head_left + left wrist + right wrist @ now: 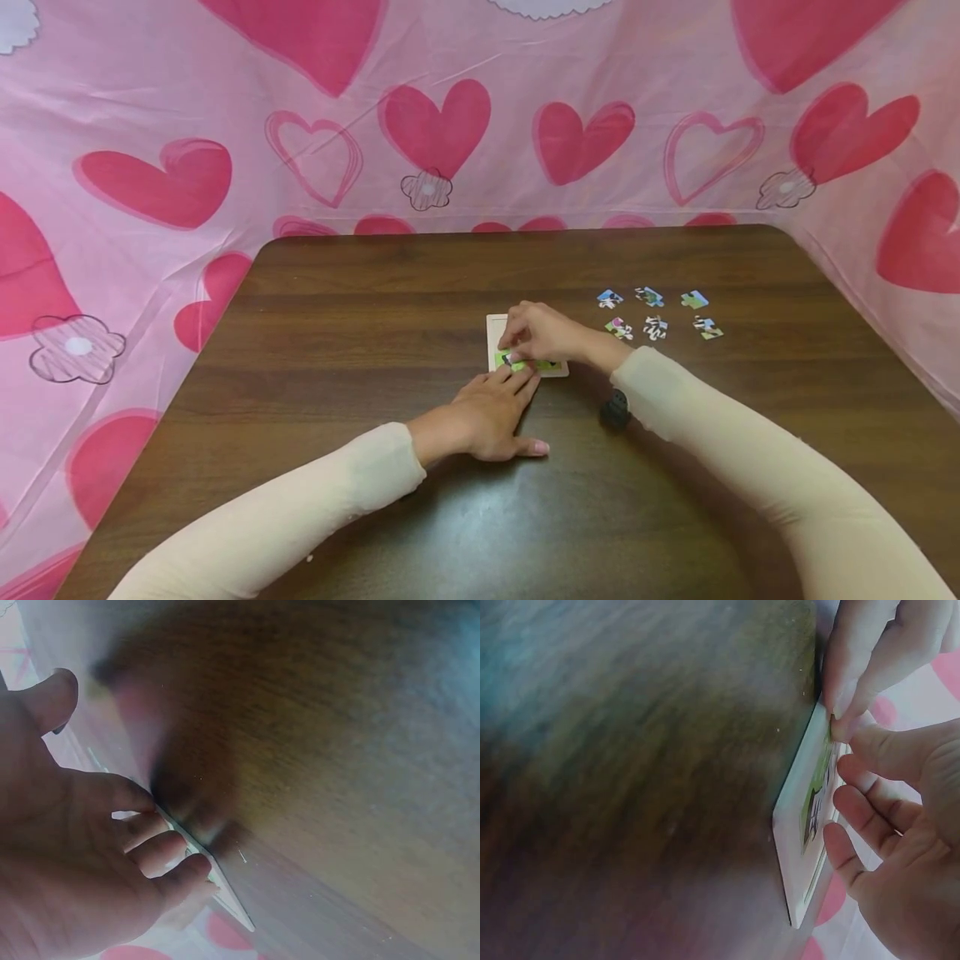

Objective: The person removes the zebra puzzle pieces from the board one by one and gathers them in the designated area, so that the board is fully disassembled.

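Observation:
A small white puzzle frame (492, 331) lies on the table, with green picture pieces (552, 365) along its near side. My left hand (491, 414) rests flat, its straight fingertips touching the near edge of the frame and its thumb spread out to the right. Over the frame, my right hand (542, 333) has its thumb and index finger pinched together at a small jigsaw puzzle piece (507, 360) by the left part of the green row. In the right wrist view, the fingertips of both hands meet at one end of the frame (789, 825), mostly hiding that piece.
Several loose puzzle pieces lie in two rows at the back right, among them a blue-and-white piece (610, 298) and a black-and-white piece (655, 327). The dark wooden table (337, 333) ends at a pink heart-printed cloth (450, 50) behind and at the sides.

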Available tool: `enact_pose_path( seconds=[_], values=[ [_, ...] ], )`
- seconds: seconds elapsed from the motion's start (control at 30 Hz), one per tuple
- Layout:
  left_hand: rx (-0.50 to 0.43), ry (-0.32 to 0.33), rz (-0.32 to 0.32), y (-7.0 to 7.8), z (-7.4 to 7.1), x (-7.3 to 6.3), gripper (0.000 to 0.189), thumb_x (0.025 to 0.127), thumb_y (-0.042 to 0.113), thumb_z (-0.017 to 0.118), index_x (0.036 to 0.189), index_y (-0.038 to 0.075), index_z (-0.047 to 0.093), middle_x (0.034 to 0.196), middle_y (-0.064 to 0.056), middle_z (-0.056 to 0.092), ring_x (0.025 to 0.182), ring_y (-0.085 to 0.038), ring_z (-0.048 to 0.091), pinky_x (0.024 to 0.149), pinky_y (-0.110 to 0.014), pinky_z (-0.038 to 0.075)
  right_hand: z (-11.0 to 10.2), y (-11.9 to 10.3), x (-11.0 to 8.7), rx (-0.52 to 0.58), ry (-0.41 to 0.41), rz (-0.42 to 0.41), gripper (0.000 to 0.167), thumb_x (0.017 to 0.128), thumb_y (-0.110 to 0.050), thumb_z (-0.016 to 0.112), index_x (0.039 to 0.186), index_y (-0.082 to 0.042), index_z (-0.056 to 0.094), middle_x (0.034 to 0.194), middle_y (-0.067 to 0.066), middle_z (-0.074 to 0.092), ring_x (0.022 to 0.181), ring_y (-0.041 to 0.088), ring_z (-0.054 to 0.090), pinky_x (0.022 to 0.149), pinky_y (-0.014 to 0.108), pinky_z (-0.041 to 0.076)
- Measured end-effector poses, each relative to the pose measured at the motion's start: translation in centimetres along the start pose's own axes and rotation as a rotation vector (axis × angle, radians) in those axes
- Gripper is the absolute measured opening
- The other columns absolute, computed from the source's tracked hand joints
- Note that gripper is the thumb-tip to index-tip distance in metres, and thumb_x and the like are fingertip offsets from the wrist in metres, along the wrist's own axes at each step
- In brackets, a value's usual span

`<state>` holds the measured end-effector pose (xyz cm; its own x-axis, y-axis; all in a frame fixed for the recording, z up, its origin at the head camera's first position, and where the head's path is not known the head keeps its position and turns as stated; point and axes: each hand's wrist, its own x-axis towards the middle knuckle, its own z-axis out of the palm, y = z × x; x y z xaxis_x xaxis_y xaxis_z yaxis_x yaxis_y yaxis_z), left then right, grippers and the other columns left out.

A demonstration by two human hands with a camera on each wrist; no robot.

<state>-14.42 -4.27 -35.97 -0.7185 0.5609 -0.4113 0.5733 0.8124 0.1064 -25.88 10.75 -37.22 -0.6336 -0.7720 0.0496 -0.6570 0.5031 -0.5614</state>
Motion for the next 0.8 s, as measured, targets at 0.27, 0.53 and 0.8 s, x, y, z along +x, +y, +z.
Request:
enact_pose_path(
  seconds=[0.27,0.53,0.8],
  values=[
    [0.006,0.002,-0.001,0.04,-0.14,-0.06,0.095,0.087,0.073,0.041,0.156,0.015,0.011,0.162,-0.002,0.005,0.148,-0.021,0.003,0.115,-0.046,0.02,0.06,0.18,0.1,0.055,-0.016,0.022,0.02,0.077,0.0,0.078,0.09,-0.01,0.068,0.084,0.001,0.059,0.082,0.016,0.051,0.074,0.031,0.046],
    [0.02,0.012,0.003,0.13,-0.11,-0.13,0.095,0.087,0.073,0.041,0.156,0.014,0.011,0.162,-0.002,0.004,0.147,-0.02,0.006,0.115,-0.046,0.021,0.22,-0.11,0.08,0.096,-0.023,0.045,0.017,0.08,0.001,0.076,0.09,-0.009,0.068,0.076,-0.001,0.059,0.074,0.013,0.054,0.07,0.028,0.047],
    [0.021,0.018,-0.001,0.19,0.08,-0.04,0.096,0.087,0.073,0.042,0.156,0.014,0.012,0.162,-0.001,0.003,0.146,-0.019,0.011,0.114,-0.044,0.022,0.25,-0.11,-0.12,-0.021,0.082,-0.052,0.018,0.083,0.007,0.068,0.096,-0.005,0.071,0.077,0.0,0.062,0.076,0.015,0.053,0.069,0.031,0.046]
  ],
)
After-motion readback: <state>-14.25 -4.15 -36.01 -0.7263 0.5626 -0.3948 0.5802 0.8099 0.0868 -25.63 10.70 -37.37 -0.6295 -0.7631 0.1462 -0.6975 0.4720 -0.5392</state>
